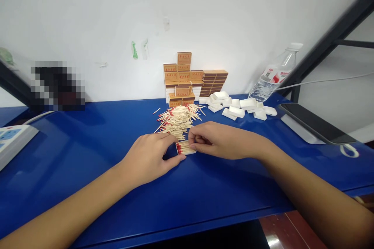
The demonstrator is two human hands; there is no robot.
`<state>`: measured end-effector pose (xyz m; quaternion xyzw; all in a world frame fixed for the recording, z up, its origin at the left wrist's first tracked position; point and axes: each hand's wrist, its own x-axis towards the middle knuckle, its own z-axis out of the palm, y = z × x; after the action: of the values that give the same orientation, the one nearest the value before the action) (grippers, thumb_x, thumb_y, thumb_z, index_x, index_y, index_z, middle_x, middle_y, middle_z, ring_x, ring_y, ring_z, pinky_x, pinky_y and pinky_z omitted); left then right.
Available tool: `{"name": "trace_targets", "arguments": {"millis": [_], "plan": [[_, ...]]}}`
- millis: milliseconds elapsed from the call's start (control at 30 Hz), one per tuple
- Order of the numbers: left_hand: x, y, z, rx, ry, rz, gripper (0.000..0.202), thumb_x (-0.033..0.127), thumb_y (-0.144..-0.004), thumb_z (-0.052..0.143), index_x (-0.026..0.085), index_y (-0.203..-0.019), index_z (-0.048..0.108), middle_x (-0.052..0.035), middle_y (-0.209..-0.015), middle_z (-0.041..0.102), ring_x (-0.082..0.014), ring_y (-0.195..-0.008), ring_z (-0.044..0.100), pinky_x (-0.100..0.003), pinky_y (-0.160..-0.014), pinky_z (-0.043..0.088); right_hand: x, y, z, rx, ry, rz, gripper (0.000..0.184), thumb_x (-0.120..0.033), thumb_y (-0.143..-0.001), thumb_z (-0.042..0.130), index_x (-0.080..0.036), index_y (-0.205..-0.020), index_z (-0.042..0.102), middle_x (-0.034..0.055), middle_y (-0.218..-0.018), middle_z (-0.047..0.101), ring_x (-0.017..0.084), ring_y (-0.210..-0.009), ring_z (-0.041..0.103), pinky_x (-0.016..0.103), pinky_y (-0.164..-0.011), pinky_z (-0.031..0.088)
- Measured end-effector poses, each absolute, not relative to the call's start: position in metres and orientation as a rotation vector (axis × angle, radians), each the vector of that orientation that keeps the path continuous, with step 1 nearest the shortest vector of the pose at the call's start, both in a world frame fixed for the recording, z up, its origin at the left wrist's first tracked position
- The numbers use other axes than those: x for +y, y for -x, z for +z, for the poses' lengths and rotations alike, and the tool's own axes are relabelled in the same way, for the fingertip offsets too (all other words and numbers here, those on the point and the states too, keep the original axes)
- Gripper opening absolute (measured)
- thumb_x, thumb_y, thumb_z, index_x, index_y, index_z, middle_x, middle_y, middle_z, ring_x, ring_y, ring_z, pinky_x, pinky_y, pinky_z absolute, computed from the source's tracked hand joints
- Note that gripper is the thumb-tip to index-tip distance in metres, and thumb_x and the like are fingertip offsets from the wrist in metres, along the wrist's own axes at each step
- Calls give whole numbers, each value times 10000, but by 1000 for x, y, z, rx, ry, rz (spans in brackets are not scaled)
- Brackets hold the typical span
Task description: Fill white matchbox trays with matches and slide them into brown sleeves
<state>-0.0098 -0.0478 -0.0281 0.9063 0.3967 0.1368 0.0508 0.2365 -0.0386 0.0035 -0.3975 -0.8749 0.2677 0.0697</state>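
Observation:
A small white matchbox tray (187, 153) lies on the blue table with a layer of red-tipped matches (183, 147) in it. My left hand (152, 151) grips the tray's left end, thumb along the near side and fingers at the far side. Over the right end, my right hand (216, 140) has its fingers curled in and the thumb tip at the matches; whatever is between those fingertips is hidden. Just behind the tray is a heap of loose matches (178, 120), heads mostly to the left and far side.
Stacked orange matchboxes (184, 76) stand against the wall. Right of them lie several empty white trays (236, 111). A water bottle (274, 74) leans on the wall, near a phone on a stand (315, 122). A power strip (14, 142) sits at the left edge.

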Motion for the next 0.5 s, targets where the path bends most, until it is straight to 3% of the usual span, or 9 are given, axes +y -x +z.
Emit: {"name": "trace_targets", "arguments": {"millis": [200,367,500], "plan": [[-47,10,-28,1194,-2775,423,307,498,-976,629,206,-1036,701,-10,-794,674,-176,-652,619,-295,-580,387,-41,-234,4,-2634,1199,663,79,-217,-929,606,-200,-852,597,-8,-760,594,129,-641,469,276,-612,334],[-48,10,-28,1172,-2775,418,271,467,-977,639,216,-1063,695,-5,-789,674,-177,-663,631,-291,-587,404,-41,-228,2,-2564,1167,708,133,-300,-956,631,-205,-865,607,-18,-760,601,123,-628,461,273,-584,307],[-48,11,-30,1147,-2783,435,265,466,-979,637,215,-1047,689,-2,-784,668,-176,-671,636,-288,-583,399,-39,-226,-3,-2586,1124,728,129,-261,-955,645,-198,-849,606,-19,-776,605,116,-643,463,267,-601,321]]}}
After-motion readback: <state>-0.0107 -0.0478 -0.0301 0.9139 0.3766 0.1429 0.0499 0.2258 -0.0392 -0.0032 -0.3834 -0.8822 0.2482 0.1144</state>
